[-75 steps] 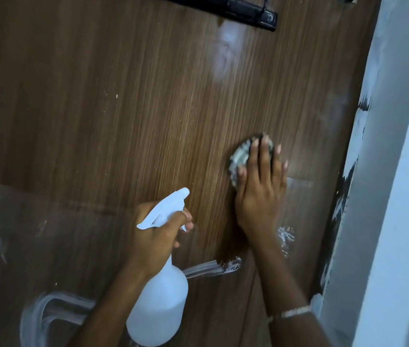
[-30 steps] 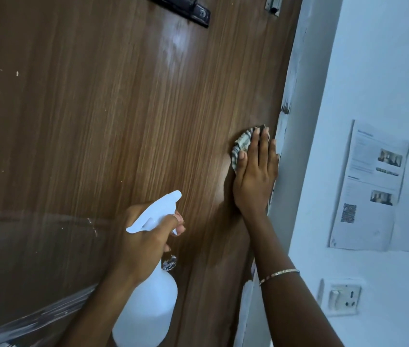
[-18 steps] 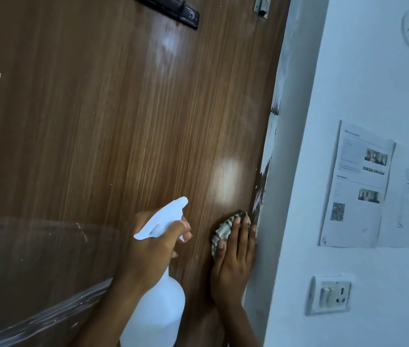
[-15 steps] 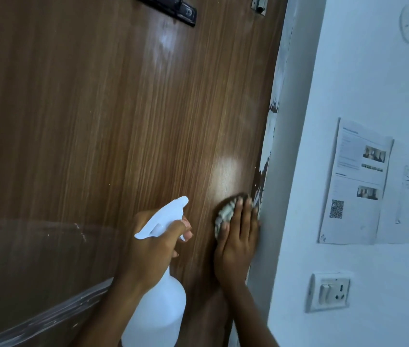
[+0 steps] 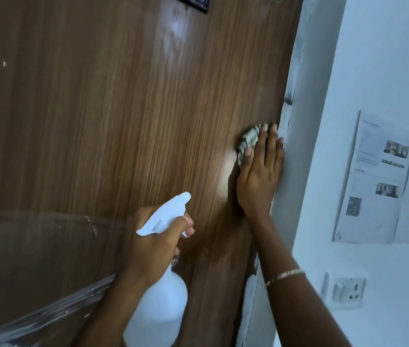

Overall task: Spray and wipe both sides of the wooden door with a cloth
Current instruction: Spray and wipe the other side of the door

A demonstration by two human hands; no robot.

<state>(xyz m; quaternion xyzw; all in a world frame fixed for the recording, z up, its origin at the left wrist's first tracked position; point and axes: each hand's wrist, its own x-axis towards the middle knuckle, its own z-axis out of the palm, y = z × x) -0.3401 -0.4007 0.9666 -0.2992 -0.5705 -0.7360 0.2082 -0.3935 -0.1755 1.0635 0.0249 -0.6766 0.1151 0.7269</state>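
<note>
The brown wooden door (image 5: 103,116) fills the left and middle of the view. My right hand (image 5: 261,176) lies flat with straight fingers, pressing a striped cloth (image 5: 247,140) against the door beside its right edge. Most of the cloth is hidden under the hand. My left hand (image 5: 150,241) grips the neck of a white spray bottle (image 5: 159,306), a finger curled round its trigger, nozzle pointing up and to the right, close to the door.
A grey door frame (image 5: 306,136) runs along the door's right edge. On the white wall hang printed papers (image 5: 373,181) above a wall socket (image 5: 347,291). A black latch (image 5: 193,2) sits at the top. Clear plastic film (image 5: 30,271) covers the door's lower left.
My right hand has slid the cloth up along the door's right edge from lower down. The left hand and bottle have stayed roughly in place.
</note>
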